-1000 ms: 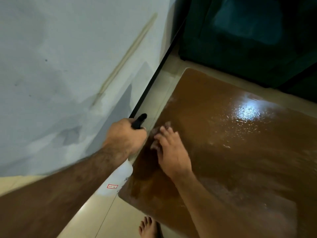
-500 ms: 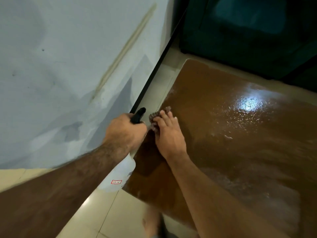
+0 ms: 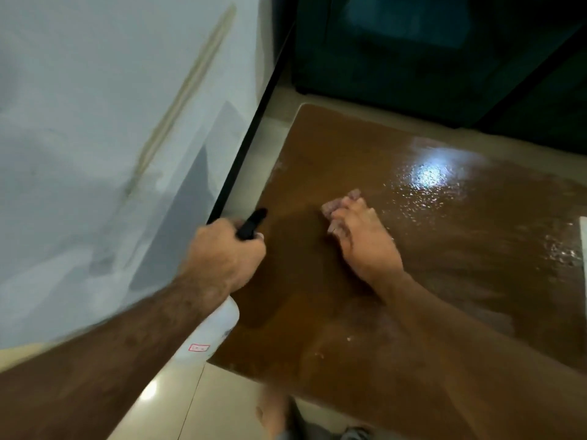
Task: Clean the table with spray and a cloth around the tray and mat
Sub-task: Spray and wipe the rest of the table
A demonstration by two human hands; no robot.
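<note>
The brown table (image 3: 428, 249) fills the right half of the view, wet and glossy with droplets near a bright reflection. My right hand (image 3: 362, 239) presses a small pinkish-grey cloth (image 3: 347, 198) flat on the tabletop; only the cloth's edge shows past my fingertips. My left hand (image 3: 222, 255) grips a white spray bottle (image 3: 212, 331) with a black nozzle, held over the table's left edge. No tray or mat is clearly visible.
A pale wall (image 3: 95, 154) with a black skirting strip runs along the left. A dark green cabinet (image 3: 428, 52) stands behind the table. A white edge (image 3: 583, 258) shows at the far right of the table. Tiled floor (image 3: 190, 408) and my foot lie below.
My right hand has slid the cloth rightward, away from the table's left edge toward its middle. The left hand keeps hold of the spray bottle near the edge.
</note>
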